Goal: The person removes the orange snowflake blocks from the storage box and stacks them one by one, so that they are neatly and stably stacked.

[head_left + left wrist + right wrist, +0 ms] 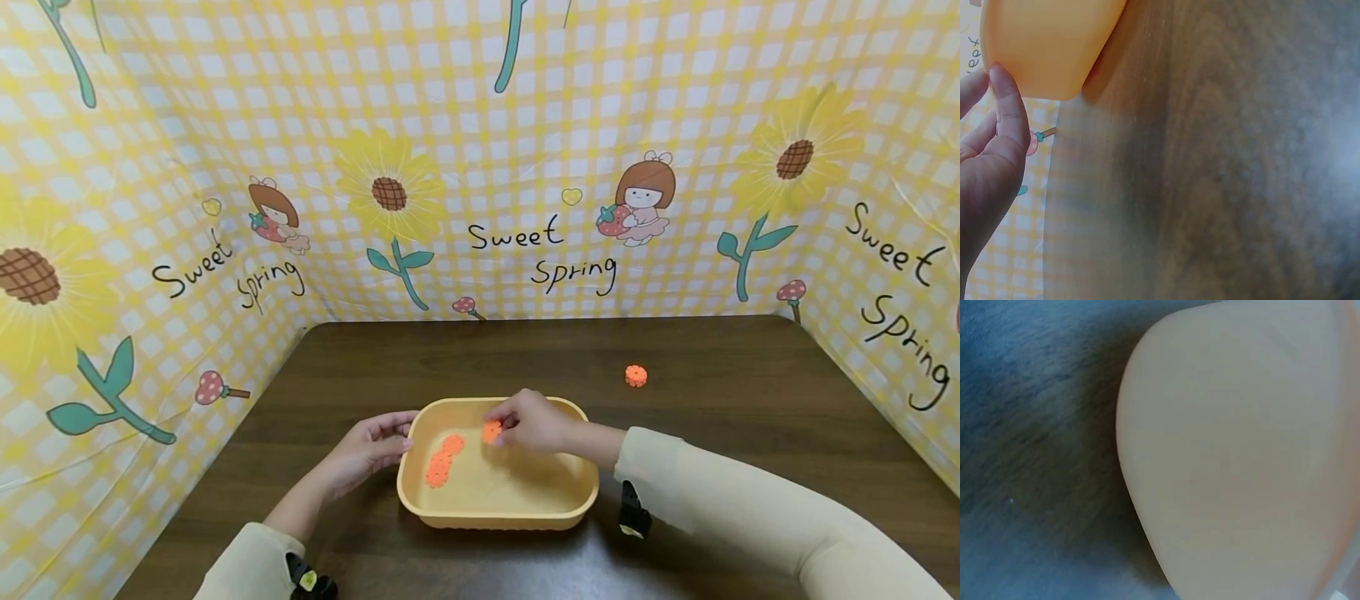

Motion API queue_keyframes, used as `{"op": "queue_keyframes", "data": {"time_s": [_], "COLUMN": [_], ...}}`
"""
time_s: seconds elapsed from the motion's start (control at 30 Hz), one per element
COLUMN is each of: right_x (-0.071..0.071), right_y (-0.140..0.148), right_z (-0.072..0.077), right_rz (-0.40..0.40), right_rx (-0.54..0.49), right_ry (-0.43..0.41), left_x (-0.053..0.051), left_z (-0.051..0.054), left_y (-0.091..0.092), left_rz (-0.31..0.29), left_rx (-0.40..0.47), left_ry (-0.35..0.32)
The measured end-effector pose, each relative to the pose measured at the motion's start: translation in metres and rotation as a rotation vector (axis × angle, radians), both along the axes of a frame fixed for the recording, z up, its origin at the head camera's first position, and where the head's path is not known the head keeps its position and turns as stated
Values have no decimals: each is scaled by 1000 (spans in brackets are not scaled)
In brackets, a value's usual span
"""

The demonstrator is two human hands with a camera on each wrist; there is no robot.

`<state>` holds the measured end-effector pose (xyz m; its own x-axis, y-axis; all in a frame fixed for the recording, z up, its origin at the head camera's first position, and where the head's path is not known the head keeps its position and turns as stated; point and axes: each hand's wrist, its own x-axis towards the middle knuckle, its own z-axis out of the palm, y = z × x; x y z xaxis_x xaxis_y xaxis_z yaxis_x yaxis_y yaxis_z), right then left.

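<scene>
A pale yellow plastic tub (517,522) stands on the table. My left hand (367,452) holds its left end, fingers and thumb at the rim; the left wrist view shows the thumb (1007,103) against the tub's edge. Inside the tub, my right hand (536,423) pinches an orange toothed disc (491,432) between thumb and fingers, which partly cover it. More orange toothed discs (438,469) lie overlapping on the tub's left floor. In the right wrist view the tub's pale wall (1229,450) fills much of the picture, and the fingers are out of sight.
Another orange toothed piece (636,376), thicker looking, sits on the dark wooden table (360,358) beyond the tub to the right. A yellow checked cloth (480,108) with sunflowers and lettering hangs along the back and both sides.
</scene>
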<state>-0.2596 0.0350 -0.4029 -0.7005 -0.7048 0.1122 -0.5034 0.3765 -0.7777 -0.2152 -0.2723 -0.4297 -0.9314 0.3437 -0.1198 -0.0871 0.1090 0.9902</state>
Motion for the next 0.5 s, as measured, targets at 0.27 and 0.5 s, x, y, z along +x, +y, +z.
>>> {"op": "queue_keyframes", "data": {"time_s": [0.27, 0.5], "right_x": [-1, -6], "right_y": [12, 27], "right_z": [14, 23], "right_rz": [-59, -109], "right_rx": [-43, -97], "right_ry": [-83, -107], "left_x": [0, 4], "left_z": [0, 2], "left_y": [0, 1], "left_rz": [-12, -24], "left_rx": [4, 9], "left_ry": [8, 16]}}
